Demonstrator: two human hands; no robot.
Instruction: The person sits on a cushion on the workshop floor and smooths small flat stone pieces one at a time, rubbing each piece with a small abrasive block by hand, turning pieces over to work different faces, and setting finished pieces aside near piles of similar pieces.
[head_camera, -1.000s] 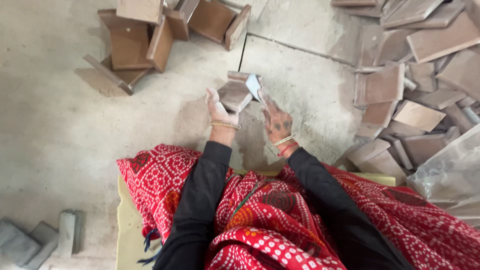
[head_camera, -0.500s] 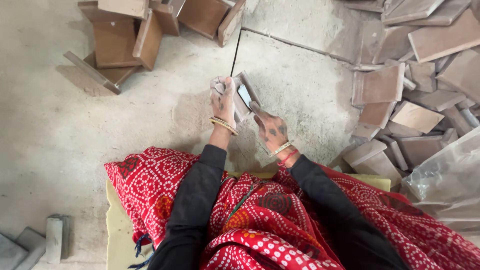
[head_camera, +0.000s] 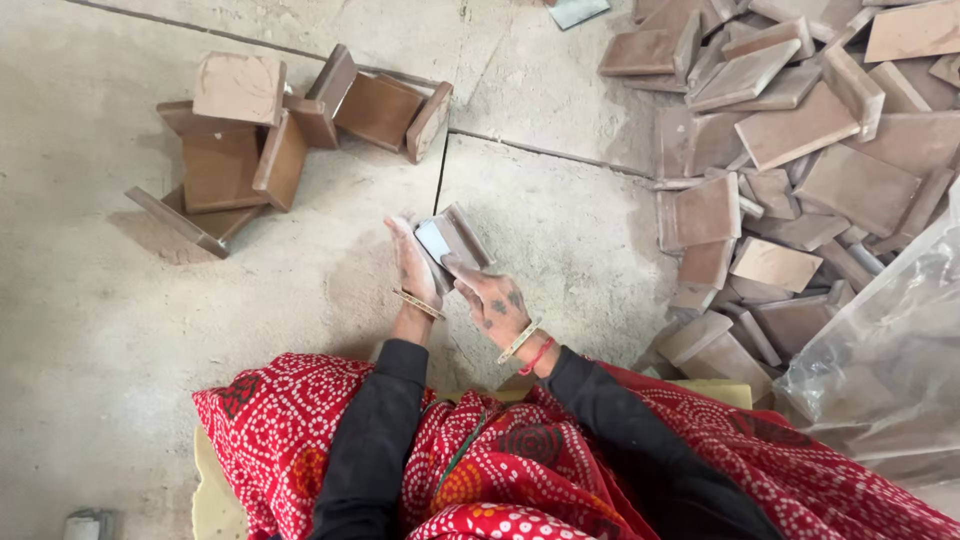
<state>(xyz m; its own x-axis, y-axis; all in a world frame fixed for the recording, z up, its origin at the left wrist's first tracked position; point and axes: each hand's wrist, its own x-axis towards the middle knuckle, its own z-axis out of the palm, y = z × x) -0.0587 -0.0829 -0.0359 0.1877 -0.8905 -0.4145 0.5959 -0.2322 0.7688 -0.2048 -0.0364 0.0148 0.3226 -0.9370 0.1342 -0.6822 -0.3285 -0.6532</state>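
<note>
The left hand and the right hand are holding one brown tile together at the centre of the frame, above the concrete floor. The left fingers are curling around its left edge. The right fingers are pressing a small pale pad against its face; I cannot tell what the pad is made of.

Judging by the piles, the work is looking early. A small group of tiles is lying apart in the upper left, some flat and some on edge. A much bigger heap is filling the upper right. Which group is finished, I cannot tell.

The tiles are flat, square, matte and dusty, like unglazed clay. A crumpled clear plastic bag is lying at the right edge.
</note>
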